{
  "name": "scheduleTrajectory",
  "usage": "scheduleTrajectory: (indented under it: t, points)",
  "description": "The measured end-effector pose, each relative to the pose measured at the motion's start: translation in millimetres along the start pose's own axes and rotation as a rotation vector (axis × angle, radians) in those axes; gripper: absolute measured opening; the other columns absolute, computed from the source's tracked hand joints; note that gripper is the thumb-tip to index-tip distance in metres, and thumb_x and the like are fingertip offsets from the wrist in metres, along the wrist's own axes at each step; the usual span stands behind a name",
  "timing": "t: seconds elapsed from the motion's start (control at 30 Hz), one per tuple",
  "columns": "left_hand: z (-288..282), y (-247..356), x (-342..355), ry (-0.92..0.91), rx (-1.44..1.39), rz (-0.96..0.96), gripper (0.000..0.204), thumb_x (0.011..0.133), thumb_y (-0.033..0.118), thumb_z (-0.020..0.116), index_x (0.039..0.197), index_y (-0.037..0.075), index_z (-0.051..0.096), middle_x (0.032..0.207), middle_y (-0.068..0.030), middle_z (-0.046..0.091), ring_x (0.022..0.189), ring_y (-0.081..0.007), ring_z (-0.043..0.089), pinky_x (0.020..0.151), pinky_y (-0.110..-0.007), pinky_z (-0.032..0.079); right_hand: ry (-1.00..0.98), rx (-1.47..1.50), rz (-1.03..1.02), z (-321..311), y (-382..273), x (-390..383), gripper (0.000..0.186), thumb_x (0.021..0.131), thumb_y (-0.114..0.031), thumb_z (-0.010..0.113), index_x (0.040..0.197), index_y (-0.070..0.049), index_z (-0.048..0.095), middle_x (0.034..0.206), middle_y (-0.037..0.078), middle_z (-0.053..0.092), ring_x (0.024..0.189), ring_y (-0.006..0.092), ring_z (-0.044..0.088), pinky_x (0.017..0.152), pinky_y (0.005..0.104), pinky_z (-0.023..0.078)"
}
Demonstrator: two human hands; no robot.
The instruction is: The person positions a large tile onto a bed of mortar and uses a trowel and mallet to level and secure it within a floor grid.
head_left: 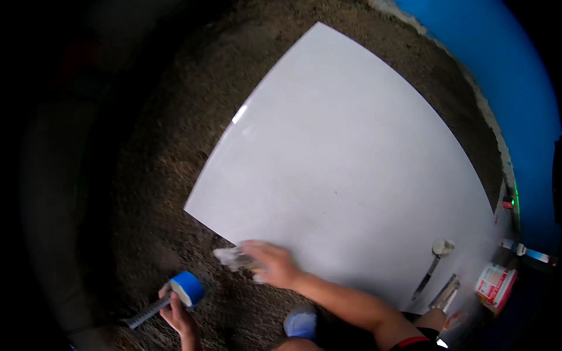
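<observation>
A large white tile or panel [345, 140] with a smooth, glossy face lies in front of me. At its near left edge, my right hand [272, 266] is closed around a crumpled whitish cloth [233, 258]; the hand is slightly blurred. Lower left, over the dark ground, my left hand [177, 316] grips a roll of blue tape [188, 288]. A grey strip with markings, like a ruler [147, 313], sticks out of the same hand to the left. The left fingers are partly hidden behind the roll.
On the panel's near right part lies a dark-handled tool with a whitish round head [443, 247], with a flat scraper-like tool [446, 292] beside it. A white-and-red tub [496, 286] stands right. A small device with green light [509, 202] sits by the blue wall [497, 70]. Rough brown ground [170, 158] surrounds the panel.
</observation>
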State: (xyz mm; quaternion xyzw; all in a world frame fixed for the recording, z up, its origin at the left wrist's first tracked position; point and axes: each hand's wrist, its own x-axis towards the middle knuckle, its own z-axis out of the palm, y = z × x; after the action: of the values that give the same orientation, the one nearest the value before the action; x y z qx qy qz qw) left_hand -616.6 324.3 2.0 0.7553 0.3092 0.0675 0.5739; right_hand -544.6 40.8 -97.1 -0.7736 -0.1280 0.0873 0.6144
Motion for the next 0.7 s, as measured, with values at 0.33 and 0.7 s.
scheduleTrajectory:
  t: [0.33,0.7]
  points:
    - [16.4,-6.5,18.4,-0.113,0.001,-0.001,0.039,0.095,0.025,0.053,0.118,-0.006,0.056,0.104,-0.0062,0.059,0.094,-0.0140,0.053,0.089,-0.029,0.040,0.726,-1.136,0.494,-360.8,127.6,-13.1,0.059,0.089,-0.042,0.064,0.132,-0.004,0.051,0.136,0.018,0.052,0.127,0.0313,0.048,0.106,0.0395,0.038]
    - [198.1,37.8,138.1,-0.338,0.114,0.470,0.037,0.096,0.020,0.057,0.122,-0.005,0.059,0.102,-0.0076,0.064,0.096,-0.0140,0.058,0.088,-0.028,0.044,-0.120,0.096,0.119,28.2,-23.5,-107.7,0.050,0.070,-0.004,0.079,0.117,-0.010,0.063,0.131,0.009,0.057,0.125,0.0285,0.052,0.104,0.0410,0.046]
